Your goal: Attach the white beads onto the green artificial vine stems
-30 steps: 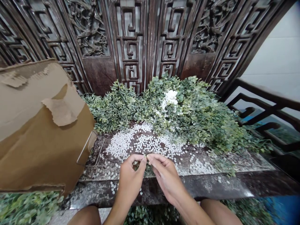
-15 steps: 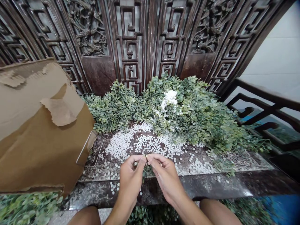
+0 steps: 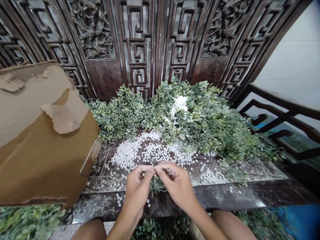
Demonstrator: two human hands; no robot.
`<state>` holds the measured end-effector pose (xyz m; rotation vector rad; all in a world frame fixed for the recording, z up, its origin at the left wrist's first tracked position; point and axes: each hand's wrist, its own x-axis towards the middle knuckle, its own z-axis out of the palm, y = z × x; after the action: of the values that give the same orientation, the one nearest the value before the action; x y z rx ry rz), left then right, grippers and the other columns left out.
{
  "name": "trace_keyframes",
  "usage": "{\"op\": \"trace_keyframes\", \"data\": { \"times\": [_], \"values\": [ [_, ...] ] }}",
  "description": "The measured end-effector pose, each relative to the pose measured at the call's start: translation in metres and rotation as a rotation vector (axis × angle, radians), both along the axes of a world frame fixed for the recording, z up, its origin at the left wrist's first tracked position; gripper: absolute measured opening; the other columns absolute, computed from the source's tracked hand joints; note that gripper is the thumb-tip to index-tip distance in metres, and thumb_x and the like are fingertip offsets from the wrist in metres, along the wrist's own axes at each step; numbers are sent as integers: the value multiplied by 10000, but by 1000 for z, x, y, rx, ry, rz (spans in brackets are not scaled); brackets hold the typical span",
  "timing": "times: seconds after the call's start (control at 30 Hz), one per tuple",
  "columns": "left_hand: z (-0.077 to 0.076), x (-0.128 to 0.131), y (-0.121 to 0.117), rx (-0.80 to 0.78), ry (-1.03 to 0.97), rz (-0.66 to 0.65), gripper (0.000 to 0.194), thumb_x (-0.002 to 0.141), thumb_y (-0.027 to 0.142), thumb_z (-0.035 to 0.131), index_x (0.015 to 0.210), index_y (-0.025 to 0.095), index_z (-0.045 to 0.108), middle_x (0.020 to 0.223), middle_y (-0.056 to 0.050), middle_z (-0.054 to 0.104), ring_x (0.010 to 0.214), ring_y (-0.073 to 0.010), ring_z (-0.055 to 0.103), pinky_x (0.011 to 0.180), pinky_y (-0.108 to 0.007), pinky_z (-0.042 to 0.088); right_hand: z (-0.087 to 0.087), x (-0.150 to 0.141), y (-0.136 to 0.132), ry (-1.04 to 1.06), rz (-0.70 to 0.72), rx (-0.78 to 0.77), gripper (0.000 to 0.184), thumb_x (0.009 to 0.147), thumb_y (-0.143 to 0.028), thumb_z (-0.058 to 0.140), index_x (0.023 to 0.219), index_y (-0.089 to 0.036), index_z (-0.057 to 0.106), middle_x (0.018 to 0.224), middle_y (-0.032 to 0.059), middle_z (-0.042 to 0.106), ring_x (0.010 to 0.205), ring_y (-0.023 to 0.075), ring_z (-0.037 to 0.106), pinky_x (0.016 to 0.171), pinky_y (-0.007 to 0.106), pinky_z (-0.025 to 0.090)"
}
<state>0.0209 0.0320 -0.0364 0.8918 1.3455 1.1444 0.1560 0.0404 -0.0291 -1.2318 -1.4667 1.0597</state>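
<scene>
My left hand (image 3: 137, 188) and my right hand (image 3: 177, 185) meet fingertip to fingertip over the front of a dark stone table (image 3: 250, 193). Both pinch a small green leafy sprig (image 3: 156, 184) that hangs down between them. Just beyond the fingers lie several small white beads (image 3: 140, 151) scattered over the tabletop. A big heap of green artificial foliage (image 3: 200, 123) covers the back of the table, with a clump of white beads (image 3: 180, 104) on top.
A torn brown cardboard box (image 3: 42, 140) stands at the left, beside a flat metal-framed tray (image 3: 96, 160). A carved dark wooden screen (image 3: 140, 43) rises behind the table, with a wooden railing (image 3: 282, 113) at right. More foliage (image 3: 27, 221) lies on the floor by my knees.
Both hands have stayed together at the table's front, shifting slightly. The sprig now hangs lower and shows more between them.
</scene>
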Motion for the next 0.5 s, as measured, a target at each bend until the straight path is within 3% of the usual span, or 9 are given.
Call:
{"op": "trace_keyframes", "data": {
  "times": [0.23, 0.5],
  "values": [
    [3, 1, 4, -18, -89, -10, 213, 757, 369, 676, 733, 158, 691, 740, -25, 678, 754, -169, 583, 733, -251, 442, -5, -7, -4, 99, -80, -56, 154, 862, -281, 615, 846, -216, 753, 794, 43, 712, 747, 202, 630, 718, 295, 471],
    [2, -1, 4, -32, -101, -6, 263, 753, 376, 697, 864, 141, 739, 867, -79, 742, 871, -222, 647, 824, -309, 477, -10, -9, 1, 219, -112, -144, 202, 843, -354, 637, 842, -191, 756, 784, 58, 726, 752, 217, 637, 731, 317, 484]
  ]
}}
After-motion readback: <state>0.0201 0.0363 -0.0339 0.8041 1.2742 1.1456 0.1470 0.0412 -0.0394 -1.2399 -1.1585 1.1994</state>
